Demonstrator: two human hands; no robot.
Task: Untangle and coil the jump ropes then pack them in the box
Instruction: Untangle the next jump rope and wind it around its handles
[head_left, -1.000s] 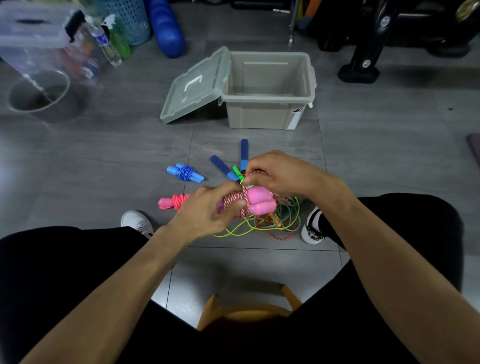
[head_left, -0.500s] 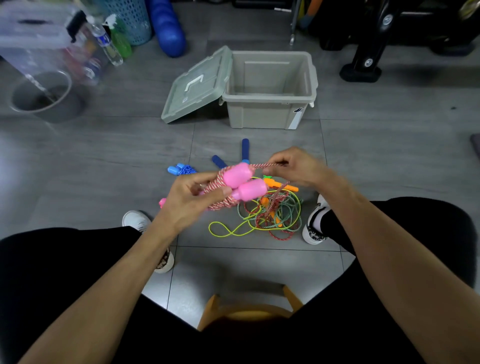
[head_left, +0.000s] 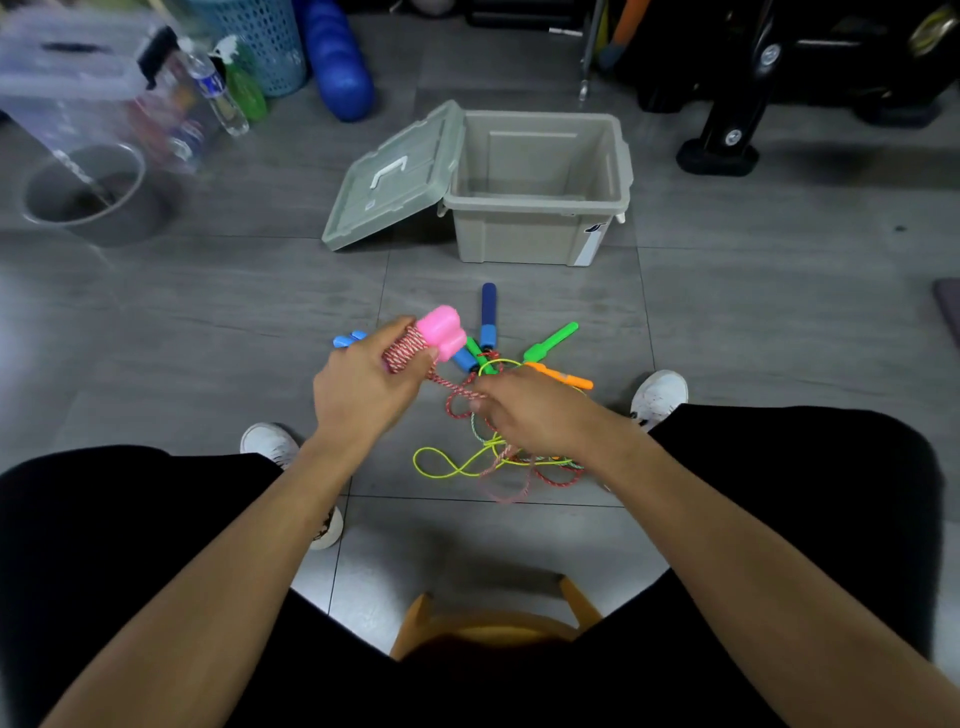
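Left hand (head_left: 363, 387) grips pink-handled red-white rope coil (head_left: 415, 343), frame centre — anchoring wraps; right hand (head_left: 530, 415) pinches tail, feeding slack.

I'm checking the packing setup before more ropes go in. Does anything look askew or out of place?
The box stands upright and open, its lid leaning tilted against its left side. The only mess is the tangled ropes on the floor, from which the right hand pulls cord while the left hand grips the pink-handled rope.

Bare forearms, black shorts (head_left: 130, 545), white sneakers (head_left: 658, 395).
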